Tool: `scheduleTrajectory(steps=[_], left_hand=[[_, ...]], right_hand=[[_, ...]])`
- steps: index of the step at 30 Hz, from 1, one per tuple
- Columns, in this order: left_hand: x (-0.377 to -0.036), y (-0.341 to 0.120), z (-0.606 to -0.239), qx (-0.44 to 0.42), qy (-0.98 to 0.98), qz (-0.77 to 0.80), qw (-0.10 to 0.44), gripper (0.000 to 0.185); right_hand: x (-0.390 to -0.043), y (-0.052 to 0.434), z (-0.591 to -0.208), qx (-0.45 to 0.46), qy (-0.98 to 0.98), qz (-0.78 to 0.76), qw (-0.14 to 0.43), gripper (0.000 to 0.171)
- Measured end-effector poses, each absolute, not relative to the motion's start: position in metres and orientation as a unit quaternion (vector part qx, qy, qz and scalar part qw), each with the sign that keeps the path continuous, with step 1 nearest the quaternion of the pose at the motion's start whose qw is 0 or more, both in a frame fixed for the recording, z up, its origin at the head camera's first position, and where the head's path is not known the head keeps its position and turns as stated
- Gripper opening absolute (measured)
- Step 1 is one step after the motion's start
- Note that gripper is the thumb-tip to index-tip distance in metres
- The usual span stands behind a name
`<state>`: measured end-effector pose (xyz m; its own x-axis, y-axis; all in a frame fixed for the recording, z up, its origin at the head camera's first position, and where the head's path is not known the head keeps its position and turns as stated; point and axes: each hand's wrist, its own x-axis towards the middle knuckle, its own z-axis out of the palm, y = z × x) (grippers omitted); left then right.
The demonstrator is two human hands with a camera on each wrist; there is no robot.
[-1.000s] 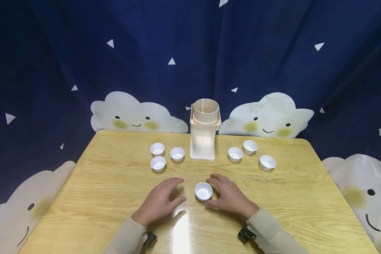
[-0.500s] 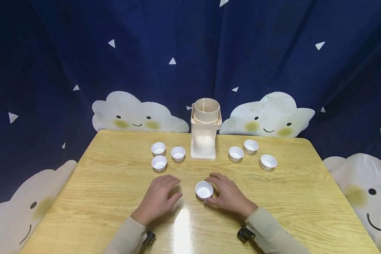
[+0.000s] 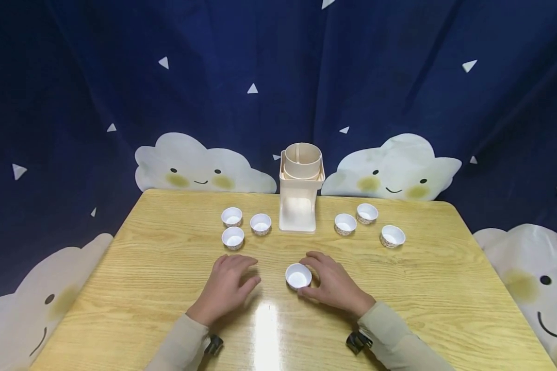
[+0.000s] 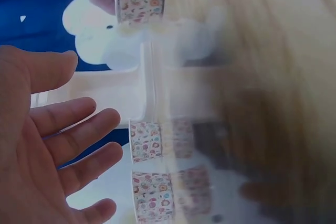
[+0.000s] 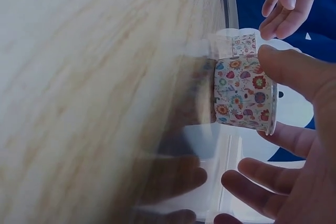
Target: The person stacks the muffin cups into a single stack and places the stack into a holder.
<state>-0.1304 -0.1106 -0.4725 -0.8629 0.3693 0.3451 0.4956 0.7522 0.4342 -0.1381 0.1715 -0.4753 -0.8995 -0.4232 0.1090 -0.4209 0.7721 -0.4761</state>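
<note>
A small paper baking cup (image 3: 298, 276) with a white inside stands upright on the table in front of me. My right hand (image 3: 338, 286) holds it by its right side, thumb near and fingers far. In the right wrist view the same baking cup (image 5: 244, 95) shows a floral print, with the thumb and one finger at its rim and the other fingers apart from it. To the left, my left hand (image 3: 224, 289) is away from the cup and holds nothing. Its fingers (image 4: 97, 129) spread loosely in the left wrist view.
Three more baking cups (image 3: 233, 238) are grouped at the back left and three others (image 3: 345, 224) at the back right. Between them stands a cream-coloured stand (image 3: 297, 219) with a round container (image 3: 302, 162) on top. The wooden table (image 3: 167, 268) ends at a dark blue curtain (image 3: 204, 103).
My left hand has drawn back a little to the left, away from the cup. The right hand has stayed at the cup, its grasp slightly closer. The cup looks unmoved on the table.
</note>
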Motion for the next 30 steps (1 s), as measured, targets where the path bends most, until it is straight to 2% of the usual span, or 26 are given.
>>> scheduleTrajectory(steps=[11, 20, 30], left_hand=[[-0.138, -0.121, -0.465, -0.198, -0.924, -0.3, 0.127, 0.037], [-0.147, -0.125, -0.462, -0.159, -0.915, -0.332, 0.165, 0.033], [-0.162, -0.116, -0.465, -0.095, -0.889, -0.416, 0.164, 0.035]], right_hand=[[-0.141, 0.168, -0.476, -0.219, 0.942, -0.254, -0.002, 0.06], [-0.148, 0.165, -0.475, -0.204, 0.95, -0.235, -0.016, 0.061], [-0.15, 0.17, -0.477, -0.179, 0.954, -0.24, -0.009, 0.06]])
